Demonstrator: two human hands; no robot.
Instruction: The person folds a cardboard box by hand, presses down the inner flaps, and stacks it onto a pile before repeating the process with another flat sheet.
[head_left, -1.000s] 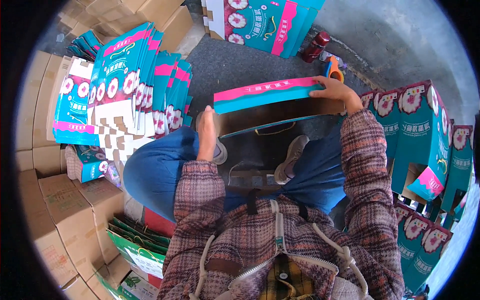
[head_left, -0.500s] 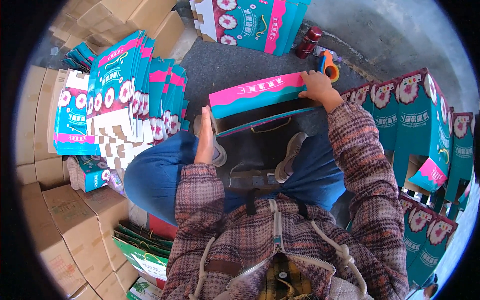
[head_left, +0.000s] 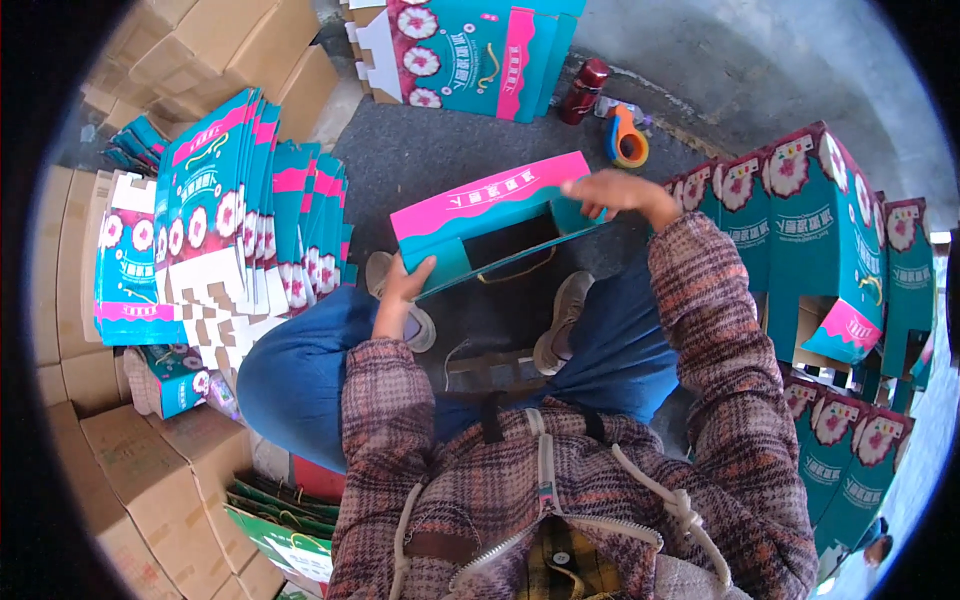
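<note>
A teal and pink cardboard carton (head_left: pixel 490 225) lies slanted between my knees, its opening toward me. Both end flaps are folded inward, and the dark inside shows between them. My left hand (head_left: pixel 402 285) is closed on the left end, its thumb over the flap there. Over the right end is my right hand (head_left: pixel 628 195), one finger stretched across the pink panel and the others bent against the right flap. A yellowish cord handle (head_left: pixel 515 268) hangs on the near side of the carton.
Flat printed cartons (head_left: pixel 210 200) lean in a stack at left, beside brown boxes (head_left: pixel 140 470). More flat cartons (head_left: pixel 460 60) stand at the far side. A dark red bottle (head_left: pixel 584 92) and tape rolls (head_left: pixel 627 140) sit beyond the carton. Made-up cartons (head_left: pixel 820 250) line the right.
Both end flaps now show folded in over the opening. My left hand has gone from flat against the end to gripping it. My right hand has shifted onto the right flap.
</note>
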